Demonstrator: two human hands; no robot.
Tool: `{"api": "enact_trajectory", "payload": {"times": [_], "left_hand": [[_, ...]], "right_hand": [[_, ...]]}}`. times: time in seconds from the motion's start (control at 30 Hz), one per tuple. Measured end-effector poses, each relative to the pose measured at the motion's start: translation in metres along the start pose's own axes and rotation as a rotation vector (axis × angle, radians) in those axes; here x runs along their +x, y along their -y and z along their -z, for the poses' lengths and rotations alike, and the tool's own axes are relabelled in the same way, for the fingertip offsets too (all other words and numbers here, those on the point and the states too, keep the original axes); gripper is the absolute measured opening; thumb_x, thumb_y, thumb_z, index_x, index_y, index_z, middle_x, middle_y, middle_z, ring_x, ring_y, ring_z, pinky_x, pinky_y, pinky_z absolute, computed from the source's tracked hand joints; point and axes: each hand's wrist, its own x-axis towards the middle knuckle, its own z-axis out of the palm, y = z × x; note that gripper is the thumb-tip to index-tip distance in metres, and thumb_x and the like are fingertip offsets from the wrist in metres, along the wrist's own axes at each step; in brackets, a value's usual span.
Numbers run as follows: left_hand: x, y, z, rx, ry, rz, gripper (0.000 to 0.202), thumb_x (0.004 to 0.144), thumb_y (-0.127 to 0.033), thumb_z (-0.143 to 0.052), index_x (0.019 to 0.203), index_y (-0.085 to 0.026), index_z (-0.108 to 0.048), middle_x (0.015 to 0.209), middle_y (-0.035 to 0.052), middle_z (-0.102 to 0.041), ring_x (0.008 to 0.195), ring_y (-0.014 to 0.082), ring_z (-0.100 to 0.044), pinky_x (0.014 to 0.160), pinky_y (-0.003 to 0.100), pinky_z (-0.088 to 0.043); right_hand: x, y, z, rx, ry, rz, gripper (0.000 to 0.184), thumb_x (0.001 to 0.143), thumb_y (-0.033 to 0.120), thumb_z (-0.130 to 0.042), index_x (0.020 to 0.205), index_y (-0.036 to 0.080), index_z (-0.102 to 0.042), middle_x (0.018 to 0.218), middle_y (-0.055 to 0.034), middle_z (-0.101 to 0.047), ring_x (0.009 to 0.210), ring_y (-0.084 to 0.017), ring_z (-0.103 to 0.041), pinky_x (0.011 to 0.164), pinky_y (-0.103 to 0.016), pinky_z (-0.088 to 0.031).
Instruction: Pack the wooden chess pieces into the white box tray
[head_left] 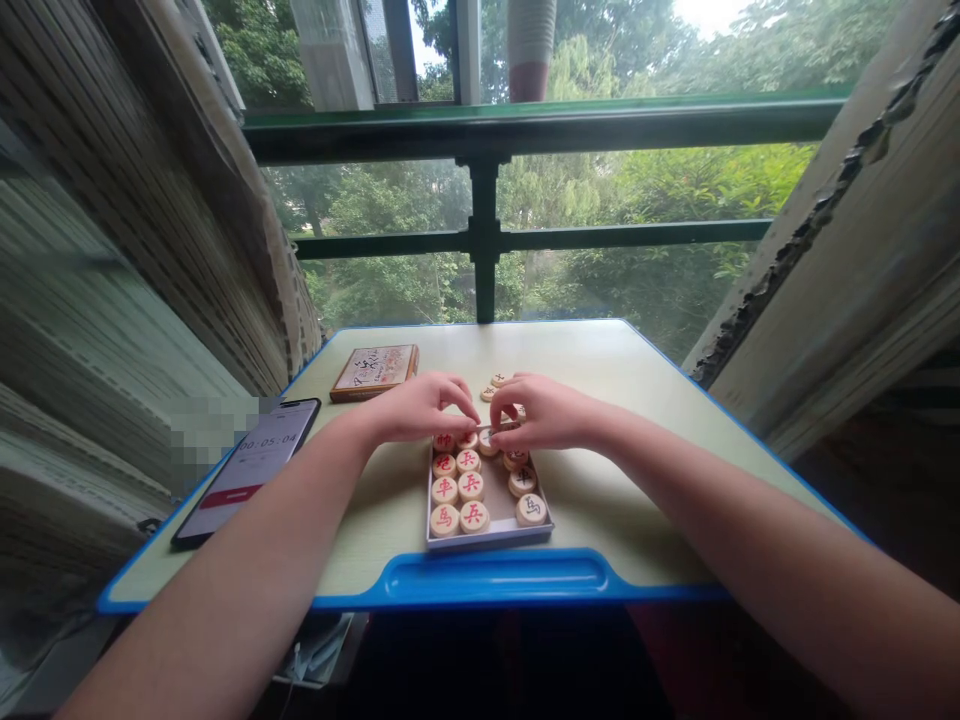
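A shallow white box (491,540) lies on the small blue-rimmed table (645,430), holding several round wooden chess pieces (459,490) with red and dark characters. My left hand (420,405) and my right hand (544,412) meet over the box's far end, fingers curled down in a pinch onto the pieces there. Which piece each hand grips is hidden by the fingers. A few loose pieces (496,382) lie on the table just beyond my hands.
The box lid (375,371) lies at the table's far left. A phone (247,468) showing a running timer rests on the left edge. A blue tray groove (495,577) runs along the near edge. Beyond stand a green window railing (525,125) and trees.
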Motion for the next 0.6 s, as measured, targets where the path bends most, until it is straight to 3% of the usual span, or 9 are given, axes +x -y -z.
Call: {"api": "enact_trajectory", "payload": {"times": [0.6], "left_hand": [[-0.0009,-0.0023,0.0005,0.018,0.032,-0.015,0.021,0.069,-0.033,-0.062,0.084,-0.022,-0.073,0.092,0.0012,-0.062,0.083,0.0159,-0.057,0.078,0.025,-0.043]], "right_hand": [[-0.0007,0.0003,-0.0006,-0.02,0.012,0.005,0.02,0.071,0.032,-0.064,0.079,0.014,-0.069,0.069,-0.0029,-0.059,0.067,-0.013,-0.051,0.06,-0.023,-0.035]]}}
